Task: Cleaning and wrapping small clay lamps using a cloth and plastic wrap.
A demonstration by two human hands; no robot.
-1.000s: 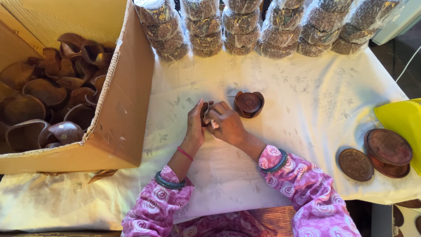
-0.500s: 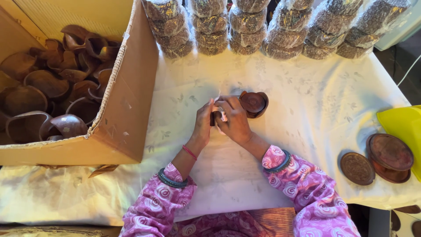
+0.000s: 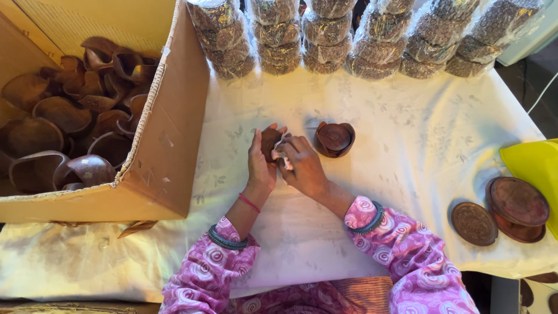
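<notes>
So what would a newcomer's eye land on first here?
The two hands mid-table: the left hand holds a small brown bowl while the right hand presses a white cloth to it. At left, a big box of brown shells; along the top, wrapped stacks.

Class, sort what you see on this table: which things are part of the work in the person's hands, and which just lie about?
In hand:
left hand holding a small brown bowl
right hand pressing a white cloth to it
stack of like bowls beside the hands

Lying about:
cardboard box of brown shells
wrapped bundles
round lids
yellow thing
</notes>
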